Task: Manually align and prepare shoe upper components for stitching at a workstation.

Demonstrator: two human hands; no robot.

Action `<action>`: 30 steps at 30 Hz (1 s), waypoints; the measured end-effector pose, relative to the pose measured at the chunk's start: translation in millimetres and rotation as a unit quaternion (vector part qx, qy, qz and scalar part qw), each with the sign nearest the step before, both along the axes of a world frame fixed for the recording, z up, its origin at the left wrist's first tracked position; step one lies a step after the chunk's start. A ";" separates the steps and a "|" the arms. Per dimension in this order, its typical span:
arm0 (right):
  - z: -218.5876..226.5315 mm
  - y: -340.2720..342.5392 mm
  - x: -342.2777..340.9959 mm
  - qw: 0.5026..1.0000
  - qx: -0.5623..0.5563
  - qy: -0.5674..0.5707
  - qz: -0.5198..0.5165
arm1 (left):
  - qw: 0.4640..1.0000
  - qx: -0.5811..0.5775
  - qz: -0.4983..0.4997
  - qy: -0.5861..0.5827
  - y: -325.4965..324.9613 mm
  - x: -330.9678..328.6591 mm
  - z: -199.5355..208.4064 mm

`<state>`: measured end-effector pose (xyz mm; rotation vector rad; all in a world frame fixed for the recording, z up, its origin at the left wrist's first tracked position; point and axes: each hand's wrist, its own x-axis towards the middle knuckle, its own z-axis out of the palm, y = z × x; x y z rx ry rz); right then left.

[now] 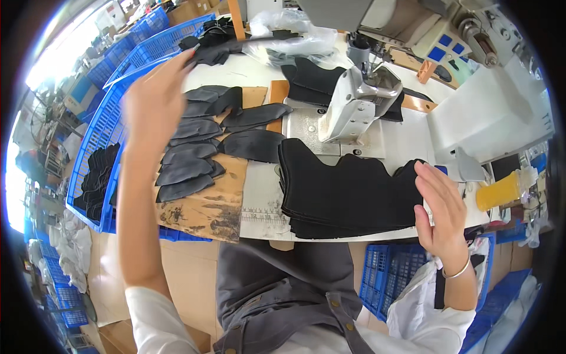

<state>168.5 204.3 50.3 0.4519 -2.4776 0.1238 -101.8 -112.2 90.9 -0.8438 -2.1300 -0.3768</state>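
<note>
My left hand (154, 101) is raised over the left side of the table, smeared by motion. Its fingertips are near a heap of black pieces (215, 52) at the back, and whether they hold anything is unclear. My right hand (441, 206) rests its stretched, flat fingers against the right end of a stack of black cut fabric pieces (354, 189). That stack lies at the table's front edge, before a white sewing machine head (356, 103). Dark curved pieces (188, 153) lie in overlapping rows on a stained brown board (203, 215) at the left.
Blue crates (94, 138) stand along the left, one with black pieces inside. Behind the machine are clear plastic bags (295, 32). A yellow cup (498, 192) stands at the right, and another blue crate (377, 277) is below the table.
</note>
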 end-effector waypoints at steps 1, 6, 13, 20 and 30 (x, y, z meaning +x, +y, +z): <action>-0.8 -0.9 -1.3 1.000 -0.001 0.001 0.009 | 0.999 -0.010 -0.004 0.032 18.0 -23.8 -9.4; -7.8 -7.8 -7.0 0.999 -0.005 -0.045 -0.003 | 0.989 -0.074 -0.130 0.022 142.8 -69.7 -67.7; -19.2 -0.4 8.1 0.995 -0.031 -0.092 -0.006 | 0.958 0.017 -0.286 0.031 154.8 -62.2 -105.1; -18.5 1.4 0.3 0.997 -0.048 -0.061 0.020 | 0.855 -0.141 -0.330 -0.375 58.6 -39.8 -104.4; 2.5 -45.6 -91.2 0.988 -0.097 -0.097 0.077 | 0.918 -0.256 -0.270 -0.139 45.6 -3.4 -129.8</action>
